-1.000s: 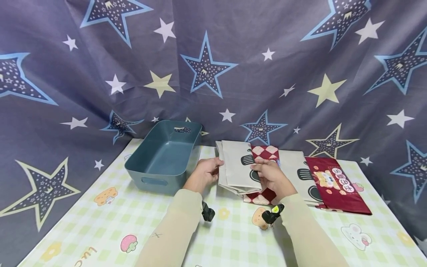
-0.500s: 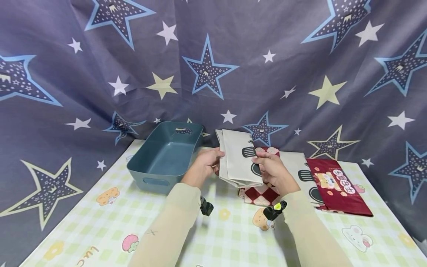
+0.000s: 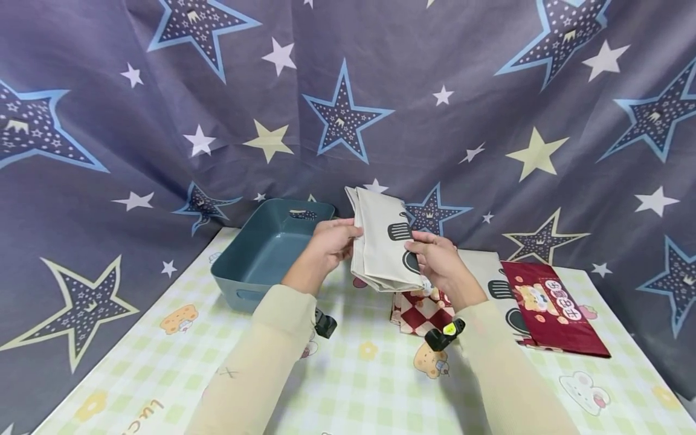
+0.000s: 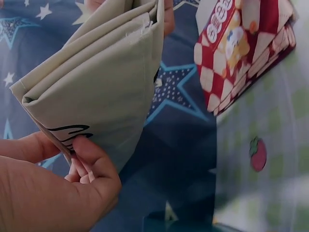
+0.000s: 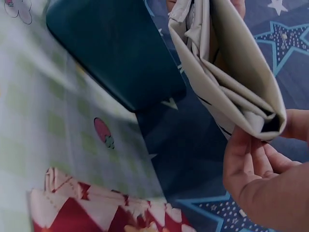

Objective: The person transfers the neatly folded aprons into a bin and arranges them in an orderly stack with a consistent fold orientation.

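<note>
A folded cream cloth [image 3: 380, 248] printed with black kitchen utensils is held up, tilted, above the table near the back. My left hand [image 3: 330, 244] pinches its left edge, thumb on the near face. At its right edge my right hand [image 3: 441, 260] pinches it, thumb beside the black spatula print. Several thick layers of the cloth [image 5: 207, 82] show at its edge in the right wrist view. In the left wrist view, fingers and thumb of the left hand [image 4: 63, 188] grip a corner of the bundle.
A blue-grey plastic bin [image 3: 231, 284] stands left of the hands. Under and behind the right hand lies a red-and-white checkered folded cloth [image 3: 421, 317]. Further right are another cream cloth [image 3: 484, 269] and a dark red one [image 3: 565, 326]. A starry curtain [image 3: 348, 36] hangs behind.
Both hands have lifted the folded cream cloth up from over the checkered cloth and slightly left. More of the checkered cloth's front shows. The bin and the other cloths stay put.
</note>
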`<state>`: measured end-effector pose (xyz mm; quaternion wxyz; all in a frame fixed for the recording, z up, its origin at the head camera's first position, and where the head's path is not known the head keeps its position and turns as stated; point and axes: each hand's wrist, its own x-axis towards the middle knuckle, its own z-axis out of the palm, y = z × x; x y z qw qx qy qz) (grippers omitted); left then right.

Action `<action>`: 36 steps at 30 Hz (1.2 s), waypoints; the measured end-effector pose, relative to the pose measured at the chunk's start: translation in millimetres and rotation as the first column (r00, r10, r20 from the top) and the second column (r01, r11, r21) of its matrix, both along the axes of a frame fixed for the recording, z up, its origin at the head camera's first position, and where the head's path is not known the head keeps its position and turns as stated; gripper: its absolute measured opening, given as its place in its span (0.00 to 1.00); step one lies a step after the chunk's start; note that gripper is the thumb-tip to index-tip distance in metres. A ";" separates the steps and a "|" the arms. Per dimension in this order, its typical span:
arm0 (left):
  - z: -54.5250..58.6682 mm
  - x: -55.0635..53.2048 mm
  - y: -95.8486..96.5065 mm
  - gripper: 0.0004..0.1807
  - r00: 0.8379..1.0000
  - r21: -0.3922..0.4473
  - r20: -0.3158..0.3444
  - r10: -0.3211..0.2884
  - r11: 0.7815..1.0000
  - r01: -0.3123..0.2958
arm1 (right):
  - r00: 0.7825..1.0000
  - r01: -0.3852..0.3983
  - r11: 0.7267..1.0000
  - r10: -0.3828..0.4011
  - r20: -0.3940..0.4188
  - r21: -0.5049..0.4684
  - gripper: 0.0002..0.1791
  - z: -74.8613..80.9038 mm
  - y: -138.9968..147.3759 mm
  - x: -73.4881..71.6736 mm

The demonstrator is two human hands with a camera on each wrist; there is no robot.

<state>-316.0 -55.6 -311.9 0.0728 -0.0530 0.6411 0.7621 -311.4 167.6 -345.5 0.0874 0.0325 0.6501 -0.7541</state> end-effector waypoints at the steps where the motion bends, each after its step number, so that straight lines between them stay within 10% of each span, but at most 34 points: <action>1: 1.9 -0.3 -2.4 0.24 1.000 -0.008 -0.005 -0.002 1.000 0.002 | 1.000 -0.004 1.000 0.004 -0.006 -0.005 0.32 2.6 -1.9 0.6; 36: 25.8 16.4 -152.4 0.29 0.979 -0.308 -0.095 -0.180 0.940 0.143 | 0.998 -0.056 0.968 0.046 -0.046 -0.245 0.25 30.4 -128.0 14.1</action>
